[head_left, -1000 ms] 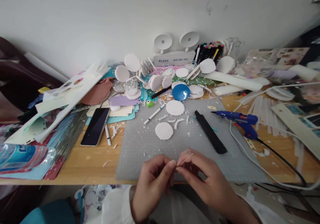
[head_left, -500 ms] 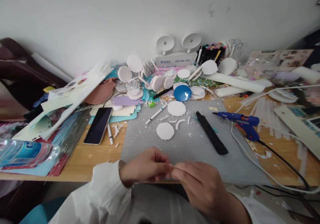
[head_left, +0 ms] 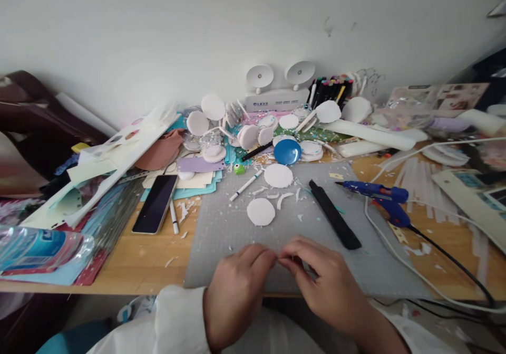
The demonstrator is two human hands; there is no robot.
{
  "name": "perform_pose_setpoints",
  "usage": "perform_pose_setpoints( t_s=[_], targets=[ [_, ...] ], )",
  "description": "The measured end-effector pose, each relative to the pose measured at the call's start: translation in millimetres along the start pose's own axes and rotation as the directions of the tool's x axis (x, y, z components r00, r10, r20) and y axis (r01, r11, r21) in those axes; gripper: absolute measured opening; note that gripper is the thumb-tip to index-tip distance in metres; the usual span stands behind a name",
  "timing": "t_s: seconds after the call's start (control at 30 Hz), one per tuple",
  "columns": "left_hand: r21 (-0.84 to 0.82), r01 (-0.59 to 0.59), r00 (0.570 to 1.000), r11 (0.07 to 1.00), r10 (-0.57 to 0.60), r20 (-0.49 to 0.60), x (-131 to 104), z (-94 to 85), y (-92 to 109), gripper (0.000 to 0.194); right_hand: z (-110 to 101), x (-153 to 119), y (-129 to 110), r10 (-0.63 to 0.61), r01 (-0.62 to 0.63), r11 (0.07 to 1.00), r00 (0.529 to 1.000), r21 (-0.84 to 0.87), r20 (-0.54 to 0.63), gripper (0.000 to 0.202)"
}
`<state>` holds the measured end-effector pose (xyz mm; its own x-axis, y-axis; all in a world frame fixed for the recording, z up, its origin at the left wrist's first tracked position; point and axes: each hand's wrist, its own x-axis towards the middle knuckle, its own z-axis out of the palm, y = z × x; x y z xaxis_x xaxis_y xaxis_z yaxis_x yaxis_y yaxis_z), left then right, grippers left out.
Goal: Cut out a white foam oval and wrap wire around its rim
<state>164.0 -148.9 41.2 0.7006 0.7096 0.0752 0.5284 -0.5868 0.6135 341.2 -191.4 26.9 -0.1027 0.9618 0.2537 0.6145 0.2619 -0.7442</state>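
Note:
Over the front edge of a grey cutting mat (head_left: pixel 221 238), my left hand (head_left: pixel 239 290) and my right hand (head_left: pixel 324 280) meet fingertip to fingertip. Both are closed in a pinch; whatever lies between the fingers is too small or hidden to make out. Just beyond them on the mat rests a white foam disc (head_left: pixel 261 212), with a second white disc (head_left: pixel 279 175) behind it. A white pen (head_left: pixel 245 185) lies to the left of that one. To the right is a long black tool or case (head_left: pixel 334 214), lying at a slant.
A blue glue gun (head_left: pixel 375 191) with its cord lies at right. At left are a phone (head_left: pixel 155 204) and a plastic bottle (head_left: pixel 43 247). Behind the mat sit a blue dish (head_left: pixel 287 152), piled white discs (head_left: pixel 213 107), markers (head_left: pixel 330 93) and a twin-head lamp (head_left: pixel 276 98). White scraps litter the mat.
My left hand has turned, its back now facing up, and moved slightly right. My right hand has risen a little and shifted right. Fingertips remain together; the view has tilted slightly.

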Motion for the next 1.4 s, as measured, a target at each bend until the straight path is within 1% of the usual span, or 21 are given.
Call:
perform_pose_setpoints(
  t_s=[0.07, 0.1, 0.2, 0.27, 0.3, 0.37, 0.47, 0.5, 0.57, 0.63, 0.67, 0.7, 0.77, 0.8, 0.83, 0.87, 0.93, 1.0, 1.07, 1.2, 1.4],
  targets=[
    [-0.239, 0.129, 0.99, 0.962, -0.112, 0.083, 6.5, -6.4, -0.5, 0.023, -2.9, 1.6, -2.5, 0.022, -0.024, 0.998, 0.999, 0.051, 0.034, 0.015],
    [-0.39, 0.215, 0.972, 0.896, -0.159, 0.17, 10.2, -10.6, -0.7, 0.024, -5.4, 2.6, -4.4, 0.04, -0.045, 0.995, 0.997, 0.092, 0.059, 0.015],
    [-0.699, 0.495, 0.852, 0.515, -0.129, 0.508, 19.3, -22.7, -2.0, 0.028, -14.9, 5.7, -11.0, 0.139, -0.18, 0.95, 0.976, 0.254, 0.17, 0.015],
    [-0.741, 0.595, 0.79, 0.312, -0.054, 0.611, 21.4, -26.8, -2.9, 0.031, -20.0, 8.1, -13.8, 0.218, -0.289, 0.896, 0.948, 0.338, 0.234, 0.016],
    [-0.753, 0.598, 0.791, 0.276, -0.051, 0.61, 21.1, -27.3, -2.9, 0.032, -21.5, 9.3, -14.4, 0.251, -0.328, 0.873, 0.937, 0.361, 0.243, 0.016],
    [-0.769, 0.533, 0.84, 0.352, -0.109, 0.532, 18.0, -25.6, -1.7, 0.031, -22.1, 11.5, -14.4, 0.298, -0.364, 0.85, 0.928, 0.38, 0.223, 0.016],
    [-0.658, 0.309, 0.949, 0.687, -0.18, 0.258, 10.9, -20.1, 2.8, 0.024, -18.7, 13.1, -14.6, 0.309, -0.349, 0.863, 0.937, 0.366, 0.166, 0.016],
    [-0.591, 0.229, 0.973, 0.774, -0.164, 0.163, 9.0, -18.4, 4.5, 0.021, -16.9, 12.8, -15.2, 0.297, -0.331, 0.875, 0.944, 0.354, 0.146, 0.015],
    [-0.511, 0.136, 0.99, 0.848, -0.137, 0.037, 7.3, -16.2, 6.7, 0.021, -13.2, 10.5, -16.6, 0.242, -0.26, 0.914, 0.966, 0.311, 0.095, 0.014],
    [-0.576, 0.199, 0.977, 0.793, -0.206, 0.055, 9.1, -16.0, 5.7, 0.029, -9.9, 6.0, -16.6, 0.121, -0.115, 0.969, 0.992, 0.217, -0.017, 0.016],
    [-0.642, 0.284, 0.957, 0.712, -0.254, 0.142, 11.2, -16.6, 3.5, 0.034, -8.7, 3.4, -15.6, 0.011, 0.0, 0.991, 0.996, 0.13, -0.083, 0.016],
    [-0.699, 0.387, 0.922, 0.601, -0.274, 0.274, 13.7, -17.5, 0.3, 0.038, -7.9, 0.7, -13.8, -0.13, 0.133, 0.991, 0.983, 0.013, -0.129, 0.016],
    [-0.725, 0.565, 0.823, 0.394, -0.206, 0.529, 19.1, -19.9, -7.8, 0.041, -7.8, -3.4, -8.3, -0.421, 0.389, 0.892, 0.9, -0.23, -0.112, 0.018],
    [-0.708, 0.611, 0.785, 0.355, -0.156, 0.599, 21.3, -21.1, -11.7, 0.04, -8.5, -4.3, -5.3, -0.52, 0.481, 0.822, 0.852, -0.305, -0.06, 0.02],
    [-0.695, 0.618, 0.774, 0.367, -0.13, 0.62, 22.8, -22.4, -14.8, 0.04, -9.8, -4.4, -2.5, -0.57, 0.533, 0.778, 0.822, -0.334, -0.017, 0.022],
    [-0.69, 0.591, 0.791, 0.418, -0.129, 0.599, 23.6, -23.6, -16.8, 0.039, -11.6, -3.8, -0.5, -0.576, 0.547, 0.774, 0.818, -0.318, 0.007, 0.024],
    [-0.669, 0.479, 0.862, 0.568, -0.159, 0.482, 22.7, -25.8, -16.7, 0.038, -16.3, -0.6, 0.9, -0.488, 0.484, 0.86, 0.873, -0.163, 0.018, 0.027],
    [-0.601, 0.361, 0.919, 0.713, -0.163, 0.358, 19.9, -27.7, -12.3, 0.039, -21.7, 3.3, -0.8, -0.313, 0.309, 0.949, 0.946, 0.061, 0.081, 0.024],
    [-0.519, 0.274, 0.951, 0.81, -0.147, 0.273, 16.8, -29.0, -6.8, 0.04, -26.4, 6.7, -3.8, -0.156, 0.118, 0.972, 0.972, 0.205, 0.177, 0.018],
    [-0.463, 0.202, 0.972, 0.863, -0.119, 0.203, 13.3, -28.9, -2.0, 0.039, -30.8, 11.0, -8.3, 0.023, -0.1, 0.964, 0.954, 0.247, 0.298, 0.009],
    [-0.385, 0.117, 0.989, 0.916, -0.072, 0.129, 2.7, -33.5, 7.6, 0.034, -36.4, 11.7, -17.8, 0.104, -0.219, 0.93, 0.927, 0.295, 0.36, 0.02]
  ],
)
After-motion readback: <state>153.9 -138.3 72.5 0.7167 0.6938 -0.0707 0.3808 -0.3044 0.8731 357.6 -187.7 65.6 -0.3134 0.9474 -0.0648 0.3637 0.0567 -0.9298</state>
